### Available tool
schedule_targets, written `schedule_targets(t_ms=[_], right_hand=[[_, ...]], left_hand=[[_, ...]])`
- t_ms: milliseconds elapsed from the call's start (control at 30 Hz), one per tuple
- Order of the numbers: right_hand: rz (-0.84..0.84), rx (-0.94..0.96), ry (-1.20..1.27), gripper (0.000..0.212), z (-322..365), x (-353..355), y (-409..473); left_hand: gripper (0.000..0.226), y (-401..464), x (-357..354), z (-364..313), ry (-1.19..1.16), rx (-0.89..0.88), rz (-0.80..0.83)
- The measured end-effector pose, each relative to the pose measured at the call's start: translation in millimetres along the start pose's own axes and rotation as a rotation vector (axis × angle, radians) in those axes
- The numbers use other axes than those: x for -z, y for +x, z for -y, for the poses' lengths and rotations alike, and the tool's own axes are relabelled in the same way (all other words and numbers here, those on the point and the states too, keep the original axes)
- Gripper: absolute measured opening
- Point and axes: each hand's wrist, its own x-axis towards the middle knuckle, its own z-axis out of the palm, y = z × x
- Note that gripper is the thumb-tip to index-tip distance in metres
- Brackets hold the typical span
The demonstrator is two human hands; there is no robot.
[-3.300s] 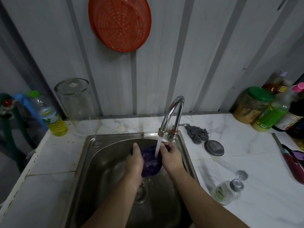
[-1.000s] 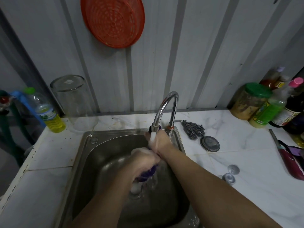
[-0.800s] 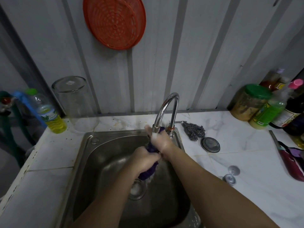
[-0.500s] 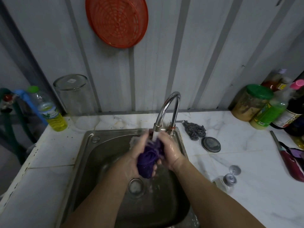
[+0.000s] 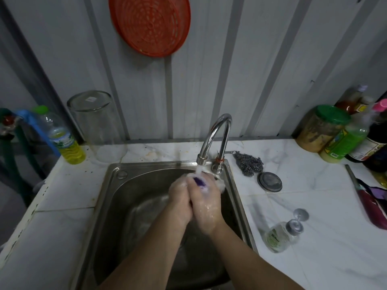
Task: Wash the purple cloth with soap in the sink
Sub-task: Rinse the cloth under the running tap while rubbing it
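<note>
While hands squeeze it, purple cloth [image 5: 198, 181] foams.

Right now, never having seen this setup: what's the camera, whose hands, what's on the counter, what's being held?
There is no machine here. One wide-angle camera sits on a person's head, looking forward and down, so the two arms entering from the bottom are that person's own.

The left hand and right hand are pressed together over the steel sink, under running water from the faucet. Between them they grip the purple cloth; only a small patch shows, with suds around the fingers.

On the marble counter: a steel scourer, a round metal lid and a small clear bottle lying on its side to the right, jars and sauce bottles at the far right, an upturned glass jar and a bottle of yellow liquid to the left. An orange strainer hangs on the wall.
</note>
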Motion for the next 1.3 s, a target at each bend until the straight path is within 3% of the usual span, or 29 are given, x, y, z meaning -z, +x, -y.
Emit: schedule_targets(t_ms=[67,167,333,400,533,600,667,767,933,1033,1167,1300], right_hand=[[-0.054,-0.147,0.004,0.024,-2,-7,7],[-0.154,-0.146,0.124,0.025,12,-7,13],[-0.115,-0.426,0.473,0.026,20,-11,19],[-0.060,-0.488,0.520,0.027,16,-11,20],[0.035,-0.483,0.620,0.028,9,-7,18],[0.064,-0.424,0.596,0.035,5,-5,18],[0.054,-0.364,0.586,0.045,4,-5,19],[0.041,-0.398,0.671,0.061,7,-7,11],[-0.044,-0.404,0.654,0.035,8,-8,4],[-0.100,-0.343,0.567,0.035,9,-9,3],[-0.174,-0.450,0.541,0.041,8,-12,7],[-0.169,-0.468,0.487,0.027,6,-10,12]], left_hand=[[0.021,6,-2,0,-0.022,-0.047,-0.124],[0.021,11,-4,2,0.008,-0.046,-0.229],[0.040,12,-4,5,0.001,-0.115,-0.319],[0.038,6,-1,8,0.028,-0.160,-0.311],[0.021,5,10,13,0.120,-0.197,-0.149],[0.030,4,12,16,0.153,-0.179,-0.052],[0.039,3,9,19,0.233,-0.221,-0.051],[0.035,4,4,20,0.272,-0.291,-0.125],[0.018,7,1,16,0.206,-0.230,-0.240],[0.026,9,0,16,0.125,-0.170,-0.250],[0.033,10,0,16,0.173,-0.123,-0.280],[0.028,7,2,14,0.187,-0.047,-0.241]])
